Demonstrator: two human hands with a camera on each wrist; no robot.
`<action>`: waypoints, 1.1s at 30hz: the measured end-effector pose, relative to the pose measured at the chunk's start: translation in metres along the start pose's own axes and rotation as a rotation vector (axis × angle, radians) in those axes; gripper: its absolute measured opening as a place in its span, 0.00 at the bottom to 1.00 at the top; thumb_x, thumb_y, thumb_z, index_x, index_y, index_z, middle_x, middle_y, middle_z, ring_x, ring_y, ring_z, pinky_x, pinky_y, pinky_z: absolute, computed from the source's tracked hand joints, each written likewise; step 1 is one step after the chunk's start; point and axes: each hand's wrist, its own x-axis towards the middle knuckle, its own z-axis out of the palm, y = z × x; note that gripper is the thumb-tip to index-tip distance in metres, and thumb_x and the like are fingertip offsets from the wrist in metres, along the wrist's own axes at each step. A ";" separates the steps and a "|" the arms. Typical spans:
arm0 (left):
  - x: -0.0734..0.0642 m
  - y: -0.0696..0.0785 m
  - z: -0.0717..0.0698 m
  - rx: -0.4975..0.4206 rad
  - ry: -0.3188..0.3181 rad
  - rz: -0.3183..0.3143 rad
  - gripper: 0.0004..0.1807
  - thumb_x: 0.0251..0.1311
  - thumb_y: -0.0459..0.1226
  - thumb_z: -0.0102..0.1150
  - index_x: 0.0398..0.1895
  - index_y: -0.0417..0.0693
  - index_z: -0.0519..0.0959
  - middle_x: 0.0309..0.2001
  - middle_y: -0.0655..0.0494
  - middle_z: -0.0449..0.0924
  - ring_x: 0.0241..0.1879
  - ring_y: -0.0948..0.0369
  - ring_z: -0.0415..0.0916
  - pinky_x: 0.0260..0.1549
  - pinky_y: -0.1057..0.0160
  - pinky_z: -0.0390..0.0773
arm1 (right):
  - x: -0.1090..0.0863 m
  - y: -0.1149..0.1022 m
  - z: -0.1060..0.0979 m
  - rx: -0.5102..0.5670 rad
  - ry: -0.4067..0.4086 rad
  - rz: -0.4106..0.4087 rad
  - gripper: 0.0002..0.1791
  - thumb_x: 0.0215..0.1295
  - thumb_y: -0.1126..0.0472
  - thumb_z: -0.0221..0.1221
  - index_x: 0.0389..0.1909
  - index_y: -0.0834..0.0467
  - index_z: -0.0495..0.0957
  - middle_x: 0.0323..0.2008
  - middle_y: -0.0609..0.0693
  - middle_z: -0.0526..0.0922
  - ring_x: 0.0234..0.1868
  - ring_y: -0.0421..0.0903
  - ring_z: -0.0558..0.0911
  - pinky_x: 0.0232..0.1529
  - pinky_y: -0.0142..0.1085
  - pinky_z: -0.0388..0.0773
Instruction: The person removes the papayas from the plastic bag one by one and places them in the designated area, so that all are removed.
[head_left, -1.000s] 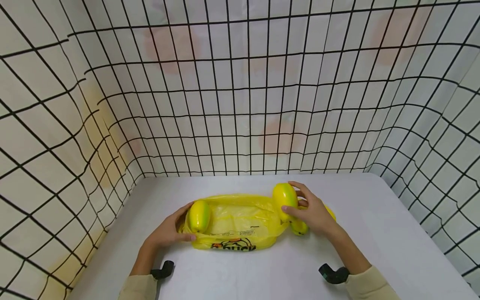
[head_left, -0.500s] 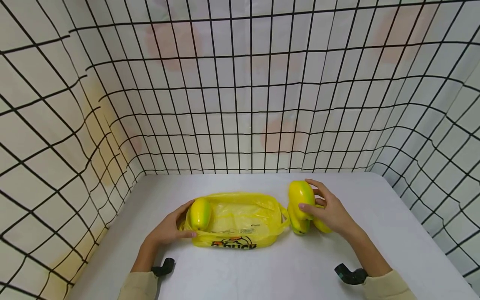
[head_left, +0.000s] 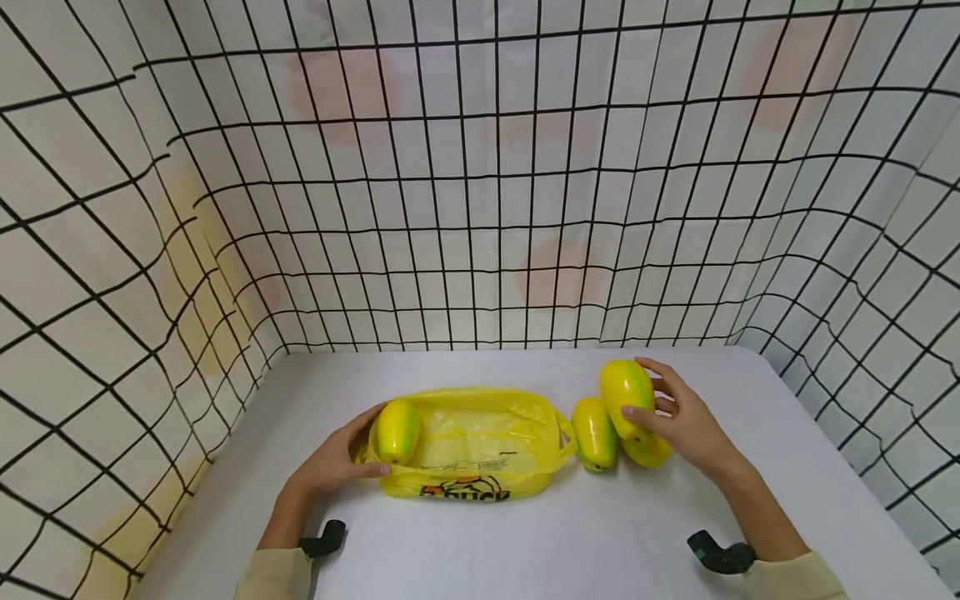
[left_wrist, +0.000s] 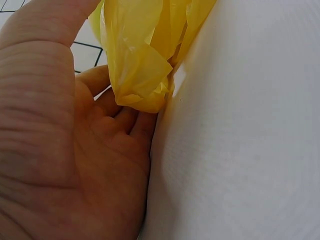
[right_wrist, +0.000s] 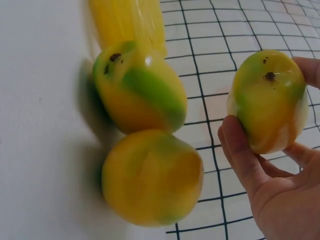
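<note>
Head view: one bagged mango (head_left: 398,431) sits in the left end of the single yellow bag (head_left: 521,475); three of four mangoes remain outside. The right hand's (head_left: 686,421) grip pinches the raised mango (head_left: 627,396). The left loose mango (head_left: 595,435) and right loose mango (head_left: 650,452) lie on the worktop (head_left: 525,550).

Left wrist view: the left hand (left_wrist: 107,160) curls its grip around the bag's end.

Right wrist view: one mango held, two on the worktop.

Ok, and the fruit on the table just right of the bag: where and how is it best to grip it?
I would probably grip this fruit across its rounded middle, coming from above: it is longer than wide, with the bag close on its left and another fruit close on its right.
</note>
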 end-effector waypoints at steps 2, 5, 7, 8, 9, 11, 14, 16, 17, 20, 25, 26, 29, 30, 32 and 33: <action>-0.001 -0.001 0.000 -0.001 0.000 -0.006 0.57 0.42 0.58 0.73 0.76 0.68 0.51 0.75 0.58 0.56 0.74 0.51 0.56 0.71 0.44 0.56 | -0.001 0.001 -0.003 -0.009 0.004 0.006 0.43 0.64 0.43 0.61 0.75 0.36 0.49 0.67 0.61 0.62 0.64 0.64 0.71 0.51 0.44 0.82; -0.001 0.000 -0.001 -0.001 0.001 -0.012 0.57 0.42 0.58 0.73 0.76 0.68 0.51 0.75 0.59 0.56 0.74 0.52 0.57 0.71 0.44 0.57 | -0.003 0.002 -0.008 -0.026 0.009 0.015 0.43 0.64 0.43 0.60 0.75 0.36 0.48 0.68 0.62 0.60 0.66 0.66 0.68 0.54 0.50 0.81; -0.002 0.001 -0.001 -0.006 0.003 -0.012 0.57 0.42 0.58 0.73 0.76 0.68 0.52 0.75 0.58 0.56 0.74 0.51 0.57 0.71 0.44 0.57 | -0.005 0.003 -0.012 -0.034 0.014 0.023 0.44 0.64 0.42 0.60 0.76 0.36 0.47 0.69 0.63 0.59 0.66 0.67 0.67 0.55 0.53 0.80; -0.002 0.002 -0.001 -0.009 0.002 -0.011 0.57 0.42 0.58 0.73 0.76 0.68 0.52 0.75 0.58 0.56 0.74 0.51 0.57 0.71 0.43 0.57 | -0.005 0.004 -0.014 -0.034 0.016 0.029 0.44 0.64 0.42 0.60 0.76 0.36 0.46 0.69 0.63 0.59 0.66 0.67 0.68 0.55 0.53 0.80; -0.002 0.002 -0.001 -0.012 0.000 -0.008 0.57 0.42 0.58 0.73 0.76 0.67 0.52 0.75 0.57 0.56 0.74 0.50 0.56 0.71 0.43 0.57 | -0.007 0.005 -0.016 -0.034 0.019 0.033 0.44 0.64 0.42 0.60 0.76 0.36 0.46 0.68 0.64 0.59 0.66 0.67 0.68 0.55 0.52 0.80; -0.003 0.002 -0.001 -0.019 -0.003 -0.004 0.56 0.42 0.57 0.73 0.76 0.66 0.52 0.75 0.57 0.56 0.74 0.50 0.56 0.71 0.43 0.57 | -0.008 0.006 -0.021 -0.040 0.025 0.037 0.44 0.65 0.43 0.60 0.76 0.36 0.46 0.68 0.64 0.59 0.65 0.66 0.68 0.52 0.48 0.82; -0.002 0.002 -0.002 -0.016 -0.007 -0.013 0.56 0.42 0.58 0.73 0.75 0.69 0.52 0.75 0.59 0.56 0.74 0.52 0.57 0.71 0.44 0.58 | -0.010 0.008 -0.028 -0.039 0.033 0.035 0.44 0.65 0.44 0.59 0.76 0.37 0.45 0.67 0.63 0.60 0.63 0.64 0.70 0.47 0.39 0.82; -0.002 0.002 -0.001 -0.003 -0.005 -0.018 0.56 0.42 0.58 0.73 0.75 0.70 0.52 0.75 0.59 0.56 0.73 0.52 0.57 0.71 0.44 0.59 | -0.012 0.009 -0.034 -0.037 0.032 0.031 0.43 0.66 0.44 0.59 0.76 0.37 0.45 0.67 0.63 0.60 0.63 0.62 0.70 0.45 0.34 0.81; -0.002 0.002 -0.001 0.000 -0.003 -0.026 0.56 0.41 0.59 0.73 0.75 0.71 0.52 0.75 0.60 0.57 0.73 0.53 0.58 0.71 0.45 0.59 | -0.012 0.010 -0.036 -0.036 0.032 0.032 0.43 0.67 0.44 0.59 0.76 0.37 0.45 0.67 0.63 0.60 0.63 0.62 0.70 0.43 0.33 0.82; -0.001 0.002 -0.001 -0.005 -0.002 -0.030 0.57 0.41 0.59 0.73 0.75 0.70 0.52 0.75 0.60 0.57 0.73 0.53 0.58 0.71 0.45 0.59 | -0.015 0.014 -0.043 -0.032 0.032 0.037 0.43 0.67 0.45 0.58 0.76 0.38 0.44 0.67 0.63 0.59 0.62 0.62 0.69 0.42 0.33 0.82; -0.001 0.004 -0.001 -0.014 -0.002 -0.027 0.56 0.41 0.58 0.73 0.75 0.70 0.52 0.75 0.60 0.57 0.73 0.53 0.58 0.71 0.46 0.59 | -0.017 0.021 -0.053 -0.069 0.053 0.064 0.44 0.67 0.44 0.57 0.77 0.37 0.43 0.68 0.65 0.57 0.64 0.66 0.67 0.42 0.33 0.79; -0.001 0.003 -0.001 -0.012 -0.003 -0.025 0.56 0.41 0.58 0.73 0.75 0.69 0.52 0.75 0.60 0.57 0.73 0.53 0.58 0.71 0.45 0.59 | -0.018 0.022 -0.055 -0.082 0.057 0.071 0.44 0.67 0.43 0.57 0.77 0.38 0.43 0.68 0.65 0.57 0.64 0.66 0.66 0.43 0.32 0.79; -0.001 0.002 -0.001 -0.004 -0.007 -0.025 0.56 0.42 0.58 0.73 0.75 0.71 0.51 0.75 0.60 0.56 0.73 0.53 0.58 0.71 0.45 0.59 | -0.019 0.026 -0.058 -0.093 0.069 0.083 0.45 0.66 0.42 0.58 0.77 0.36 0.42 0.68 0.66 0.57 0.64 0.67 0.67 0.41 0.30 0.79; -0.001 0.002 -0.002 -0.004 -0.009 -0.022 0.56 0.43 0.58 0.72 0.75 0.70 0.51 0.75 0.60 0.56 0.73 0.53 0.57 0.71 0.45 0.58 | -0.019 0.027 -0.059 -0.094 0.071 0.082 0.45 0.67 0.42 0.58 0.77 0.36 0.42 0.68 0.67 0.56 0.63 0.67 0.67 0.41 0.31 0.79; -0.001 0.001 -0.002 -0.004 -0.009 -0.022 0.55 0.43 0.58 0.72 0.75 0.71 0.51 0.75 0.60 0.55 0.74 0.53 0.57 0.71 0.45 0.58 | -0.019 0.030 -0.061 -0.098 0.072 0.081 0.45 0.67 0.43 0.58 0.77 0.37 0.42 0.68 0.67 0.56 0.63 0.67 0.67 0.40 0.30 0.79; -0.002 0.000 -0.002 -0.004 -0.008 -0.019 0.55 0.44 0.58 0.72 0.75 0.71 0.51 0.75 0.59 0.55 0.74 0.52 0.56 0.71 0.44 0.57 | -0.019 0.032 -0.062 -0.099 0.074 0.078 0.44 0.67 0.44 0.58 0.77 0.37 0.42 0.68 0.68 0.55 0.63 0.67 0.67 0.40 0.30 0.79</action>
